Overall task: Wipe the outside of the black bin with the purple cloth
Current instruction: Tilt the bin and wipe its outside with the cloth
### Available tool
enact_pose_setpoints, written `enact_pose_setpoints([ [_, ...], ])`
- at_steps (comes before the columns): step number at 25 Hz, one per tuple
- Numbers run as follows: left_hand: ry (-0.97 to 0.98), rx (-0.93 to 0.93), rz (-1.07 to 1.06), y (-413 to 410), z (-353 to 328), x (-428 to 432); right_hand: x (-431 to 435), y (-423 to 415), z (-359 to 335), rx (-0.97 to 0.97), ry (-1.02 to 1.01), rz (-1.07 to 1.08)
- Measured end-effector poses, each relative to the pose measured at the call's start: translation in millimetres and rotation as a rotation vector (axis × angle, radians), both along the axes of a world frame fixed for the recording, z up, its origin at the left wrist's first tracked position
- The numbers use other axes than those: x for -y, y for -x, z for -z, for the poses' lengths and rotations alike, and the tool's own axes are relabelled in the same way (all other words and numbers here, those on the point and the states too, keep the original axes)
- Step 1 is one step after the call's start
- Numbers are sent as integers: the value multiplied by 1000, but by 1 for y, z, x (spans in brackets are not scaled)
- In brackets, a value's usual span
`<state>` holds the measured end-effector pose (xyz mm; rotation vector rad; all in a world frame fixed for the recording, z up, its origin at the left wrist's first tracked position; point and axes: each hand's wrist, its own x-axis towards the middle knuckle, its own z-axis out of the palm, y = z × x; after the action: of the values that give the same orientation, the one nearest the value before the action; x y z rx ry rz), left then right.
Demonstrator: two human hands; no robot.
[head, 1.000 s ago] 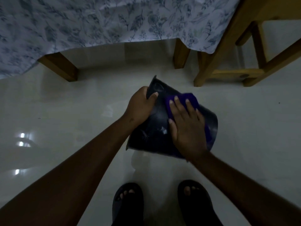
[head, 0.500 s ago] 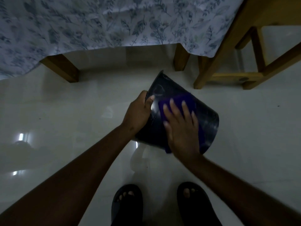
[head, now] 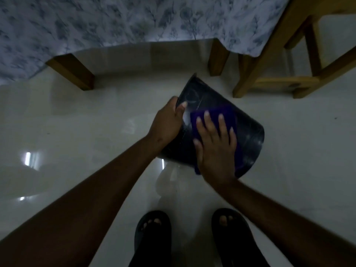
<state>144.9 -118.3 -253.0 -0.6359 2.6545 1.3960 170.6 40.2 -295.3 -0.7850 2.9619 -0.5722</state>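
Note:
The black bin [head: 248, 135] is held tilted above the pale floor, its base end pointing away toward the table. My left hand [head: 165, 122] grips the bin's left edge with the thumb on its outer wall. My right hand [head: 215, 149] lies flat on the purple cloth [head: 227, 114], pressing it against the bin's upper outer side. Most of the cloth is hidden under the palm; a corner shows below the hand at the bin's lower edge.
A table with a floral cloth [head: 134, 22] spans the top, on wooden legs [head: 73, 72]. A wooden chair frame [head: 273, 81] stands at the upper right, close to the bin. My two feet in dark sandals [head: 154, 234] stand on the glossy floor below.
The bin has been tipped and turned slightly in my hands, its far end rising. My right hand with the cloth has slid leftward across the bin's wall.

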Motion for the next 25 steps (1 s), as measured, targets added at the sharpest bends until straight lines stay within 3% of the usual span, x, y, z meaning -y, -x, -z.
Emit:
enact_pose_setpoints([
  [5,6,-7,-10,7,-1,1,8,106,-9,146,112,214],
  [11,27,-9,-3,9,3,4,-8,-40,10,3,-102,-8],
  [13,-8,-21,5,4,2,1,-5,-29,8,7,-54,-22],
  [18,0,-27,-4,-2,3,1,9,90,-15,155,67,242],
  [25,57,-49,-70,-17,12,-3,-13,-28,10,12,-168,40],
])
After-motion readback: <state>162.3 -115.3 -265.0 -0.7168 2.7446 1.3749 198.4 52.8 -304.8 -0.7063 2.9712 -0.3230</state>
